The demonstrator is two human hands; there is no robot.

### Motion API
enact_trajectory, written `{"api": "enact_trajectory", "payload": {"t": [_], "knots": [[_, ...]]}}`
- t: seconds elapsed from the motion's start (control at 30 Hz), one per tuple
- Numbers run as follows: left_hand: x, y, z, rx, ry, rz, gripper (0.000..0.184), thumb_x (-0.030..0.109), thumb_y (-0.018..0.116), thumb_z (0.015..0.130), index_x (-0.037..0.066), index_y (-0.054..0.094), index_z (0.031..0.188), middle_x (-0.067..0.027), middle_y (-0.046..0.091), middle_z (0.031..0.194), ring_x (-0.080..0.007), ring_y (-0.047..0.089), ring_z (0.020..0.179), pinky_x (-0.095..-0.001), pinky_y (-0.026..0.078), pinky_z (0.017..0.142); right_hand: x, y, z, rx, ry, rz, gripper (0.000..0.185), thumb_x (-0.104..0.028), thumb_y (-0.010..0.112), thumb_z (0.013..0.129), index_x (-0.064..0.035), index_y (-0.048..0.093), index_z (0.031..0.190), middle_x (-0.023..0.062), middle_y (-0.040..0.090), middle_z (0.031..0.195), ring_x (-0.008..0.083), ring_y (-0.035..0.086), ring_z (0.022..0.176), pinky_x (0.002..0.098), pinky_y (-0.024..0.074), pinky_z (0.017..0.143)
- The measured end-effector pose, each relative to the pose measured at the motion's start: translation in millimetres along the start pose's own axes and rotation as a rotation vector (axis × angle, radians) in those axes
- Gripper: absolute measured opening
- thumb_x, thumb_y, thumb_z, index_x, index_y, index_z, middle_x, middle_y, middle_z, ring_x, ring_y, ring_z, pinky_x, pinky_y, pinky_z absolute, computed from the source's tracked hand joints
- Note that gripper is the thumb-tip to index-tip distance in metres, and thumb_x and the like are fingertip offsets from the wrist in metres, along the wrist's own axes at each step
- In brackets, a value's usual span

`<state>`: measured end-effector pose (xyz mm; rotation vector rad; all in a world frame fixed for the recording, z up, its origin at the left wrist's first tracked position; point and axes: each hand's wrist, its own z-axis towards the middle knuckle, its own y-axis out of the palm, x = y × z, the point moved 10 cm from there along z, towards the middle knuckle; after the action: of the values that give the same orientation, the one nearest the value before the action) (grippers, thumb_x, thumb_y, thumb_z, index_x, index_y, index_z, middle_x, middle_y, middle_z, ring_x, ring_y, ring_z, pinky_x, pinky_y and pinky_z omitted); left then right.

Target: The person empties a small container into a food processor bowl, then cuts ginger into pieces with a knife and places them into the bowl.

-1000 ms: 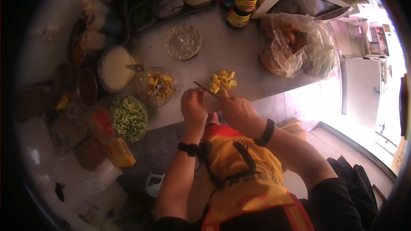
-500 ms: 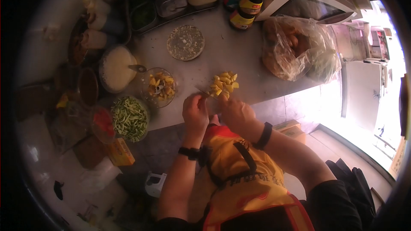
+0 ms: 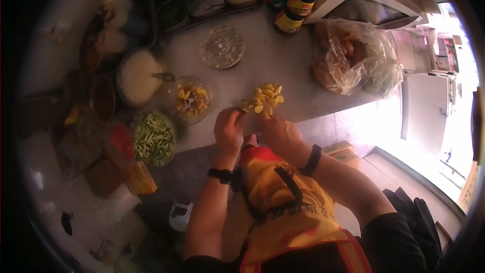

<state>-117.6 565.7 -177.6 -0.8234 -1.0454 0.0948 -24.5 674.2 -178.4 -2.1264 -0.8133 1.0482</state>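
Both of my hands are at the near edge of the counter, just in front of a small pile of yellow cut chunks [image 3: 266,99]. My left hand [image 3: 229,129] is closed, its fingers curled; what they pinch is hidden. My right hand [image 3: 282,135] is closed around what looks like a knife, the handle hidden by the fingers. A thin knife blade tip [image 3: 235,105] pokes out left of the pile, beside my left fingertips. Left of them stands a clear bowl [image 3: 206,111] with more yellow chunks around a central hub.
A bowl of shredded green vegetable [image 3: 154,139] and a tub of white stuff [image 3: 139,78] stand left. Behind are a round crumb-covered lid [image 3: 221,48], dark bottles [image 3: 298,7] and metal trays [image 3: 222,5]. A plastic bag [image 3: 348,55] of brownish items lies right.
My hands stay almost in place, with only slight shifts of the fingers. The yellow pile looks slightly rearranged, and the view has tilted a little.
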Motion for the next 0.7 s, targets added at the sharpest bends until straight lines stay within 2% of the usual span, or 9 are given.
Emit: {"api": "enact_trajectory", "payload": {"t": [0.17,0.37,0.47,0.53,0.6,0.63,0.7], "knots": [[6,0,1,-0.021,0.052,0.011,0.01,0.002,0.069,0.085,0.003,0.07,0.095,-0.0124,0.069,0.089,-0.0326,0.065,0.081,-0.0402,0.053,0.073,-1,9,8,-0.027,0.01,0.023,0.018,-0.009,0.056,0.091,-0.0023,0.052,0.107,0.0207,0.071,0.09,0.0356,0.073,0.086,0.0444,0.0584,0.074],[13,7,5,-0.072,0.045,0.024,0.014,0.001,0.067,0.086,0.003,0.069,0.099,-0.0118,0.069,0.093,-0.0333,0.064,0.086,-0.0414,0.052,0.076,16,-1,-15,0.119,0.013,0.158,0.02,-0.011,0.058,0.09,-0.0013,0.049,0.106,0.0233,0.07,0.088,0.0412,0.071,0.083,0.049,0.057,0.07],[24,6,20,-0.089,0.077,0.076,0.021,0.001,0.067,0.085,0.004,0.068,0.106,-0.0112,0.068,0.102,-0.0327,0.063,0.092,-0.0422,0.052,0.08,33,-19,-23,0.192,0.083,0.247,0.023,-0.013,0.06,0.089,-0.0007,0.048,0.104,0.0229,0.068,0.085,0.0424,0.07,0.083,0.0515,0.0559,0.068],[42,1,42,-0.075,0.116,0.136,0.025,0.002,0.067,0.086,0.005,0.068,0.11,-0.0113,0.068,0.107,-0.0324,0.063,0.095,-0.0426,0.051,0.083,45,-29,-26,0.145,0.226,0.277,0.025,-0.013,0.061,0.088,-0.0005,0.047,0.104,0.0236,0.067,0.085,0.0433,0.069,0.084,0.0522,0.0553,0.069],[74,12,62,-0.197,0.306,0.164,0.028,0.002,0.065,0.086,0.003,0.068,0.114,-0.0122,0.067,0.118,-0.0337,0.062,0.103,-0.0427,0.05,0.092,48,-33,-25,0.144,0.218,0.256,0.026,-0.013,0.062,0.088,-0.0003,0.046,0.105,0.024,0.067,0.085,0.0435,0.069,0.083,0.0519,0.0553,0.069],[71,17,66,-0.199,0.308,0.163,0.028,0.002,0.065,0.086,0.003,0.068,0.114,-0.0122,0.067,0.118,-0.0337,0.062,0.103,-0.0427,0.05,0.092,49,-35,-25,0.142,0.205,0.232,0.027,-0.013,0.062,0.088,-0.0001,0.046,0.105,0.0245,0.067,0.085,0.0437,0.069,0.082,0.0516,0.0553,0.069],[63,42,62,-0.404,0.323,0.084,0.029,0.003,0.066,0.085,0.003,0.068,0.114,-0.0119,0.067,0.117,-0.0344,0.061,0.105,-0.0434,0.049,0.094,47,-38,-28,0.173,0.156,0.188,0.029,-0.013,0.063,0.088,0.0002,0.045,0.105,0.0243,0.067,0.083,0.0433,0.069,0.08,0.0513,0.0555,0.067]]}}
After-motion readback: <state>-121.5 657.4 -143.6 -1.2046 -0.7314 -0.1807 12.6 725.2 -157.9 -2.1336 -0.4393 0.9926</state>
